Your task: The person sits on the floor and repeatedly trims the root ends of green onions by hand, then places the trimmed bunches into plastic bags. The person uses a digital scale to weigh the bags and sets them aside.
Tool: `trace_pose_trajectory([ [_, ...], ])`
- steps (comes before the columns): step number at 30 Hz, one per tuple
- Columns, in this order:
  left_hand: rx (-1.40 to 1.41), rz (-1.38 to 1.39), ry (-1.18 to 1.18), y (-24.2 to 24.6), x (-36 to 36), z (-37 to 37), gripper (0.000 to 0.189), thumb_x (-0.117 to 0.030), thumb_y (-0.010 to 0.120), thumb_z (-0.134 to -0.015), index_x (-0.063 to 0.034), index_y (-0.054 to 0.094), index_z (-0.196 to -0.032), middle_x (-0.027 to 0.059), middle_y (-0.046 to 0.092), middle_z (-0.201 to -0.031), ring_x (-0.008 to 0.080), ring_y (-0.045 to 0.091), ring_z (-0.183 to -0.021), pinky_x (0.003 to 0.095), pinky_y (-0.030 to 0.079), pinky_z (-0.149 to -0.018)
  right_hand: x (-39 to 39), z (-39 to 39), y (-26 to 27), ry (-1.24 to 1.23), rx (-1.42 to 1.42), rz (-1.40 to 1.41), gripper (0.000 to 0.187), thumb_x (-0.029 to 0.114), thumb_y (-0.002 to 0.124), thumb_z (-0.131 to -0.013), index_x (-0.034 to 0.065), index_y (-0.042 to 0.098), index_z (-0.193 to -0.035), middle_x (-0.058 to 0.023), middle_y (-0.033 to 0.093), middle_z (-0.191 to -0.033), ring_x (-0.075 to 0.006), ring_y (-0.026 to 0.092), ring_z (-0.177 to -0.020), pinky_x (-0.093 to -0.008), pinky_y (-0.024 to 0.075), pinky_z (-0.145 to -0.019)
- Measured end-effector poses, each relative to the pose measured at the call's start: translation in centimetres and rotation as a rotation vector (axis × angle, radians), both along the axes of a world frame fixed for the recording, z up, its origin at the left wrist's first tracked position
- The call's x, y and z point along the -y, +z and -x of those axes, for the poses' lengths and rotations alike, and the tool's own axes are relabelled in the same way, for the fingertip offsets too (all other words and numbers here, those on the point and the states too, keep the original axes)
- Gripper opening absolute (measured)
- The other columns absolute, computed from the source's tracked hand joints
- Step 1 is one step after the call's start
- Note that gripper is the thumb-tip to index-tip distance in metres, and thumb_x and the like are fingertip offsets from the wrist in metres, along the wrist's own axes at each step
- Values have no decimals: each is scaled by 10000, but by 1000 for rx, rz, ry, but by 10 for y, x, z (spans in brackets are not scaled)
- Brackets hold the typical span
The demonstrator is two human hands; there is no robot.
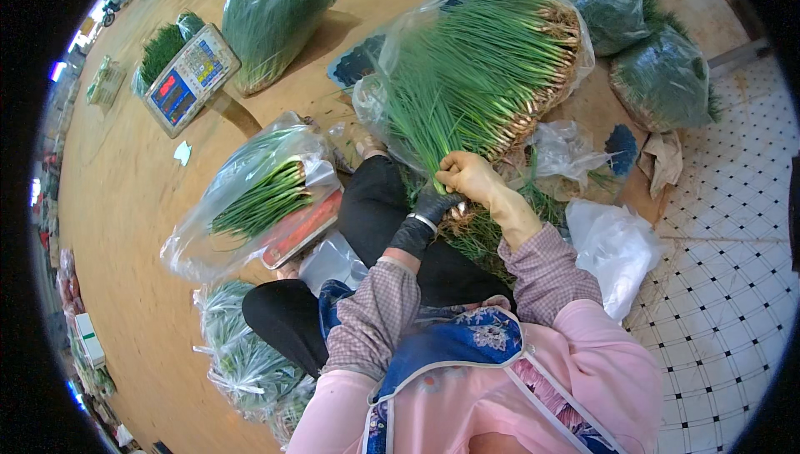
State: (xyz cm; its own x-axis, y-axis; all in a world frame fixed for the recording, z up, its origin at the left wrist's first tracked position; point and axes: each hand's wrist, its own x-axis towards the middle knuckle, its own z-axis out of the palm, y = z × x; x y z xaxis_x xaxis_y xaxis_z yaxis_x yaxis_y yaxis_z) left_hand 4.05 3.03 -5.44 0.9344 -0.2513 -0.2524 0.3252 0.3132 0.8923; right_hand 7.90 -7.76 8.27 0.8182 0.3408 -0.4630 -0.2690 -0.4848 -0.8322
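My left hand [435, 203], in a black glove, is closed around a small bunch of green onions [437, 160] near its white root ends. My right hand [470, 174], in a pale rubber glove, pinches the same bunch just above, thumb and fingertips together. Beyond my hands lies a large heap of green onions [475, 73] on clear plastic, roots to the right. To the left, a clear plastic bag [206, 245] holding green onions [269, 198] rests on a scale with a red top [306, 226]. Loose green trimmings [481, 248] lie beneath my hands.
The scale's display panel [192, 79] stands on a post at the left. Filled bags of greens stand at the back [275, 29] and right [665, 79]; several more bags [250, 354] lie by my left knee. White plastic bags [609, 248] lie on the tiled floor [719, 279].
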Motion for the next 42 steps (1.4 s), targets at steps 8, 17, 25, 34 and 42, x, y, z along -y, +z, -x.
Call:
trace_pose_trajectory([
  [8,-72,61,54,46,-7,10,302,-83,712,-671,-50,523,-905,34,588,-741,125,564,-596,257,469,-512,7,8,-1,-21,-16,-278,154,144,612,-780,9,536,-780,-20,533,-603,-80,472,-523,-212,360,-484],
  [17,-198,-28,-121,68,-8,10,363,-146,715,-691,-48,566,-1008,29,601,-896,140,562,-802,268,452,-704,49,42,-17,-299,-228,-710,143,163,590,-814,38,523,-830,24,422,-550,-62,348,-452,-205,265,-428],
  [25,-27,280,80,67,7,9,318,-150,685,-720,-18,568,-985,47,608,-872,152,580,-765,268,466,-662,51,42,-25,-518,-337,-1271,81,114,557,-817,69,508,-771,49,316,-507,-62,288,-429,-209,232,-421],
  [34,-275,475,94,42,-16,10,250,-65,606,-741,22,559,-970,117,614,-836,199,614,-711,296,512,-662,85,20,9,-57,-71,222,190,205,559,-823,23,534,-871,-40,565,-634,-100,495,-536,-242,401,-506],
  [42,-264,580,104,51,-18,16,314,-43,592,-736,17,529,-1038,123,610,-902,231,608,-757,315,506,-684,30,14,4,-250,-57,-230,281,223,578,-820,2,570,-994,-58,594,-910,-142,520,-848,-284,413,-756],
])
